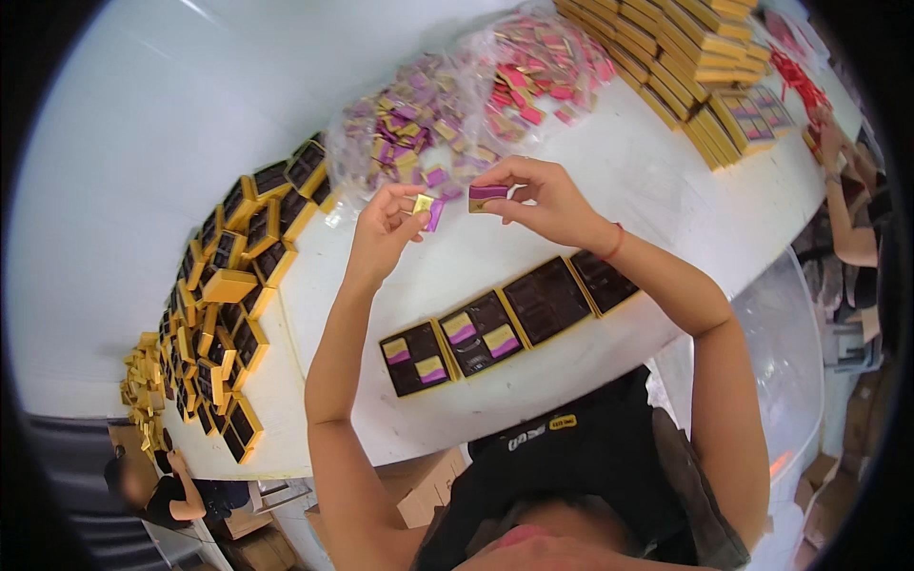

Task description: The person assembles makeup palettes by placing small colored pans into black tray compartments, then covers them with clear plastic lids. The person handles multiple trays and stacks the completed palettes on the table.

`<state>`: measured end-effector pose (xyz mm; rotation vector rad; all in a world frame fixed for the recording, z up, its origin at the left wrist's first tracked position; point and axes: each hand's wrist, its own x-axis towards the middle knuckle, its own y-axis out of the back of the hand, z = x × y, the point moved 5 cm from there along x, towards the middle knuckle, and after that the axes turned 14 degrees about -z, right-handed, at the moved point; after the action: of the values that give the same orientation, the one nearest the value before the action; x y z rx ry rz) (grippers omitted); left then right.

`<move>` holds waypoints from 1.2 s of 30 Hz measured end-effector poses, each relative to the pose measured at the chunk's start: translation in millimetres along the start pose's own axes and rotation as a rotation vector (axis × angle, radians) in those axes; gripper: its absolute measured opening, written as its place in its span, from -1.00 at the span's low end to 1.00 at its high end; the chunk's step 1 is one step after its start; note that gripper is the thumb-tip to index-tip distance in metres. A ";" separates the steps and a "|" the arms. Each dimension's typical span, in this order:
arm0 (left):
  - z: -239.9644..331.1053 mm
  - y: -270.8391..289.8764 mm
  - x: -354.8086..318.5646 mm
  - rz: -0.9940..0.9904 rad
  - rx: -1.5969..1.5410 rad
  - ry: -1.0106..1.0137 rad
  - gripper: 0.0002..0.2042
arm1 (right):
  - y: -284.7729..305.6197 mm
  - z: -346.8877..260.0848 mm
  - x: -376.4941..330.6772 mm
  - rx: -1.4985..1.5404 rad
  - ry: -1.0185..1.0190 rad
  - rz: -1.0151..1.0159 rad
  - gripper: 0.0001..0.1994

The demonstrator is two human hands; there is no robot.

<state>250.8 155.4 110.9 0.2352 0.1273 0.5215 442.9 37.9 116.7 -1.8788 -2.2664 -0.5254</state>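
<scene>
Your left hand point(386, 226) is raised over the white tabletop point(666, 181), its fingers pinched closed around a small wrapped chocolate point(426, 207) in gold and purple foil. Your right hand point(543, 200) is just beside it, also closed in a pinch — it grips a second chocolate point(486, 195) with a purple top and gold underside. The two pieces are near each other but not touching.

Below your hands, four dark trays with gold rims lie in a row on the tabletop. The nearest-left tray point(415, 358) has two purple-and-gold pieces in it, the next tray point(481, 332) has two as well, and the third tray point(546, 301) and fourth tray point(603, 281) show only dark compartments.

Beyond your hands sits a clear bag of purple and gold chocolates point(409, 133), and beside it a clear bag of pink and red chocolates point(538, 67). To your left, a heap of empty gold-rimmed trays point(238, 276) runs along the tabletop edge — at the far right, flat gold boxes point(685, 57) are stacked in rows. Another person's arm point(847, 228) shows at the right edge.
</scene>
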 end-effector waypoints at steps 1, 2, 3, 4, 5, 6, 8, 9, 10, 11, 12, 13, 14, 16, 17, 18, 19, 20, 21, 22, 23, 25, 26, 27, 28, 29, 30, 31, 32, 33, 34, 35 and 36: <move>-1.7 -16.7 -4.0 -0.065 -0.015 0.013 -0.72 | 2.0 0.1 -19.3 0.114 -0.037 -0.006 -0.71; -2.5 -36.7 -9.5 -0.140 -0.031 0.016 -0.74 | 2.5 1.3 -37.3 0.228 -0.079 -0.055 -0.65; -11.1 -54.1 -13.2 -0.198 -0.038 0.033 -0.75 | 2.7 0.7 -53.5 0.297 -0.134 0.000 -0.66; -20.7 -71.0 -16.7 -0.254 -0.046 0.052 -0.76 | 0.8 -2.8 -70.1 0.366 -0.189 0.055 -0.67; -25.8 -83.3 -19.5 -0.310 -0.039 0.069 -0.77 | -2.0 -4.7 -82.8 0.438 -0.228 0.114 -0.68; -27.0 -95.4 -22.7 -0.316 0.020 0.065 -0.80 | -5.4 -4.9 -95.6 0.445 -0.271 0.123 -0.66; -22.3 -108.8 -21.3 -0.353 0.114 0.095 -0.82 | 1.0 8.0 -119.4 0.208 -0.298 0.022 -0.65; -21.2 -113.8 -20.9 -0.370 0.165 0.110 -0.82 | 0.8 13.9 -127.7 0.090 -0.307 -0.031 -0.65; -24.0 -118.7 -22.1 -0.351 0.135 0.126 -0.81 | -0.9 19.0 -137.7 0.120 -0.303 0.051 -0.72; -22.7 -121.3 -21.7 -0.357 0.172 0.117 -0.80 | -5.1 16.8 -139.6 0.198 -0.289 0.102 -0.75; -21.1 -123.5 -21.4 -0.364 0.209 0.107 -0.79 | -11.4 12.8 -138.7 0.276 -0.275 0.152 -0.78; -19.9 -125.8 -21.4 -0.370 0.246 0.097 -0.79 | -15.8 10.6 -138.6 0.354 -0.262 0.202 -0.81; -18.0 -127.6 -21.1 -0.344 0.272 0.070 -0.78 | -20.3 10.5 -139.0 0.302 -0.304 0.153 -0.77; -14.6 -130.4 -20.6 -0.293 0.324 0.017 -0.76 | -22.6 10.6 -139.9 -0.129 -0.167 0.095 -0.73; -13.4 -129.7 -20.0 -0.267 0.375 -0.030 -0.75 | -25.8 7.7 -138.5 -0.341 -0.095 0.061 -0.70; -13.4 -128.6 -18.1 -0.242 0.426 -0.077 -0.74 | -26.4 6.3 -141.0 -0.442 -0.122 0.076 -0.75; -12.2 -127.8 -17.6 -0.218 0.477 -0.124 -0.73 | -26.4 4.1 -142.0 -0.463 -0.150 0.078 -0.78; -13.8 -128.9 -18.1 -0.237 0.483 -0.083 -0.71 | -26.2 0.3 -142.7 -0.484 -0.179 0.083 -0.80; -14.2 -130.7 -19.3 -0.257 0.489 -0.042 -0.68 | -26.0 -0.5 -143.4 -0.505 -0.209 0.089 -0.83; -15.0 -132.9 -21.0 -0.278 0.495 -0.001 -0.66 | -27.1 -1.2 -143.7 -0.595 -0.158 0.081 -0.83; -9.8 -137.2 -23.7 -0.248 0.624 -0.071 -0.65 | -26.9 -0.5 -144.9 -0.686 -0.107 0.074 -0.83; 0.5 -148.2 -36.5 -0.186 0.877 -0.216 -0.61 | -27.7 -1.4 -148.2 -0.806 -0.047 0.058 -0.81; 0.3 -150.4 -47.2 -0.245 0.931 -0.180 -0.44 | -29.0 -3.2 -147.9 -0.835 -0.030 0.042 -0.80; 1.2 -154.3 -55.5 -0.230 1.002 -0.212 -0.36 | -29.6 -3.6 -149.7 -0.865 -0.021 0.029 -0.78; 0.7 -159.5 -63.1 -0.212 1.072 -0.242 -0.29 | -32.4 -0.7 -151.7 -0.871 0.001 -0.005 -0.77; -0.4 -163.6 -69.3 -0.186 1.145 -0.268 -0.21 | -36.0 4.2 -152.8 -0.875 0.029 -0.044 -0.75; -7.5 -166.8 -71.8 -0.238 1.141 -0.224 -0.08 | -39.0 6.5 -153.6 -0.878 0.060 -0.085 -0.73; -10.5 -169.9 -73.0 -0.246 1.154 -0.205 -0.08 | -40.4 6.3 -155.3 -0.917 0.064 -0.109 -0.70; -11.7 -172.8 -71.8 -0.255 1.167 -0.193 -0.08 | -42.1 3.1 -156.2 -0.961 0.067 -0.130 -0.67; -11.9 -173.1 -70.8 -0.252 1.191 -0.170 -0.08 | -43.4 -1.0 -154.7 -1.002 0.088 -0.152 -0.64; -20.0 -174.9 -73.3 -0.260 1.173 -0.176 -0.06 | -47.5 -6.8 -157.1 -1.086 0.040 -0.271 -0.56; -19.8 -177.0 -71.3 -0.280 1.166 -0.178 -0.09 | -49.8 -6.2 -164.0 -1.121 0.055 -0.289 -0.51; -19.3 -178.9 -72.6 -0.295 1.183 -0.163 -0.11 | -50.9 -9.5 -164.1 -1.176 0.057 -0.304 -0.50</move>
<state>270.4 -28.2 51.1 1.3874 0.2973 0.0735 425.8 -124.3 62.1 -1.7255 -2.3788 -2.2932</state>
